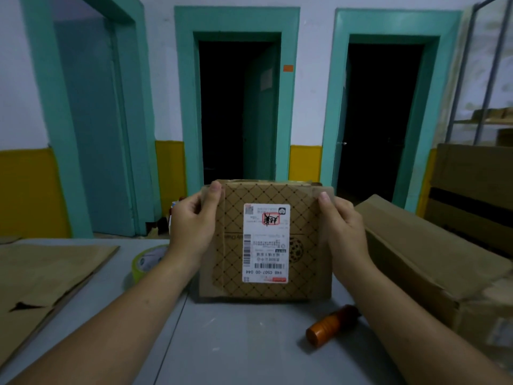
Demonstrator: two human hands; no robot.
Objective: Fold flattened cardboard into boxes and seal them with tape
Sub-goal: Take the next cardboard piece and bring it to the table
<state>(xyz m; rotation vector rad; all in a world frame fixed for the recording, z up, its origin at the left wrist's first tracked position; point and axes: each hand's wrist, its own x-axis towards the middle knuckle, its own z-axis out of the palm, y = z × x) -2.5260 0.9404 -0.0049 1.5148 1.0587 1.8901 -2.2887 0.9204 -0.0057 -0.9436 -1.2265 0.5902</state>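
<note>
As the box (305,223) stands upright, left fingers (214,196) and right fingers (325,202) clamp its sides.

Packing/storage rm, cardboard cartons (433,262), shelving (483,118), tape roll (144,262)

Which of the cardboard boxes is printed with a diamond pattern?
The small box held between the left hand and right hand, with a white label. The long box at the right shows no such pattern.
</note>
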